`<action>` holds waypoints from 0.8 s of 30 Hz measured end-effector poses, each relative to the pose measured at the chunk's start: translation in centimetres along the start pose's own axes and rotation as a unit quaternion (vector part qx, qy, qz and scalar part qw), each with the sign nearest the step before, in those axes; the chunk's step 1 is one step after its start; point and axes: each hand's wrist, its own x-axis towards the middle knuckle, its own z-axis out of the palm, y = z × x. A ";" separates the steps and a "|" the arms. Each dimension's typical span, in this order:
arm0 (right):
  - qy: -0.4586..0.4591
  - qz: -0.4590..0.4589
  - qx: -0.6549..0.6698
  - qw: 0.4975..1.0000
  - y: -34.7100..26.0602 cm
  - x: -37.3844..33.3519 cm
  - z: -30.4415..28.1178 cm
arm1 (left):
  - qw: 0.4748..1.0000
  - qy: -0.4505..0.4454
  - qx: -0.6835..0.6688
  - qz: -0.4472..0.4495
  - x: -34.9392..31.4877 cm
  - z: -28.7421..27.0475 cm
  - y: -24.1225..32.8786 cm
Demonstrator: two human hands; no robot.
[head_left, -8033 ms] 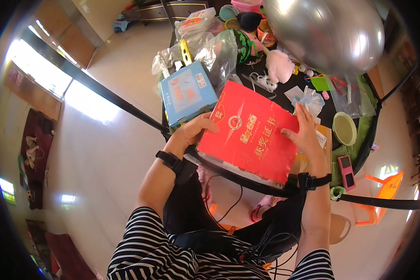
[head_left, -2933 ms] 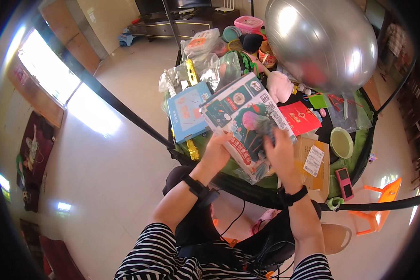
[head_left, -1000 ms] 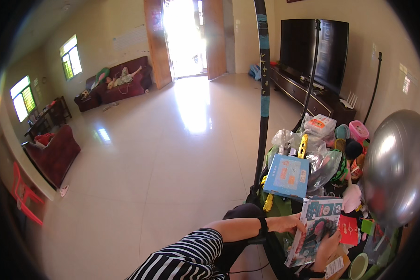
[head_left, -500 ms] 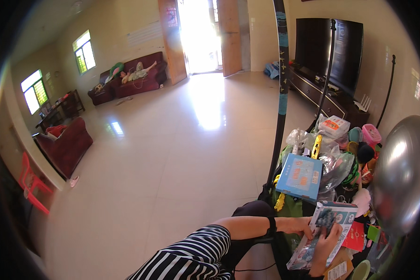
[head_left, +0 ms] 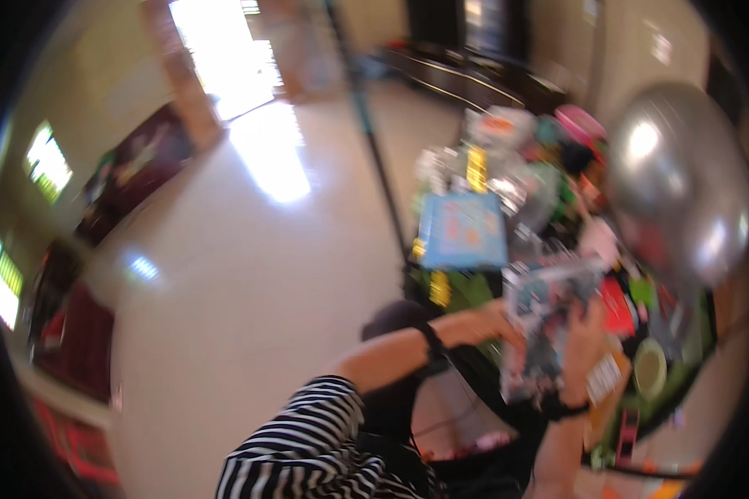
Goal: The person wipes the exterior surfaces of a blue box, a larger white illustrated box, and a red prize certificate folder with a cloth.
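A flat, white-edged box [head_left: 537,366] with a grey-blue and reddish printed front is held up before me, blurred by motion. My left hand [head_left: 501,323] grips its left edge, the fingers closed on it. On the right side, my right hand [head_left: 587,328] lies over the printed face and holds the box there; its fingertips are smeared. Just beyond is a light-blue flat box [head_left: 462,231] with orange marks. A red packet [head_left: 616,305] and a brown piece with a white label [head_left: 605,378] lie right of my right hand.
A big silver balloon [head_left: 682,183] bulges at the right beside the crowded pile. The pile holds clear plastic bags, a pink basket [head_left: 580,125] and a pale green bowl [head_left: 650,368]. A dark pole [head_left: 374,150] rises left of it. Maroon sofas [head_left: 154,166] stand far left.
My view has swung right and downward, so the room slides left and up. The printed box stays in both hands and now looks more upright.
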 end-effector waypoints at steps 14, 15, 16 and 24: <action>0.166 -0.016 -0.012 0.986 -1.0 0.8 -0.3 | 0.997 0.061 0.013 -0.055 0.3 1.0 0.1; 0.191 0.009 -0.034 0.981 0.0 1.2 -0.7 | 0.996 0.062 0.009 -0.057 0.3 1.0 0.0; 0.191 0.009 -0.034 0.981 0.6 1.4 -0.9 | 0.996 0.064 0.006 -0.059 0.2 0.9 0.1; 0.080 -0.113 0.037 0.990 -2.1 0.5 -0.4 | 0.995 0.065 0.008 -0.070 0.0 0.9 0.7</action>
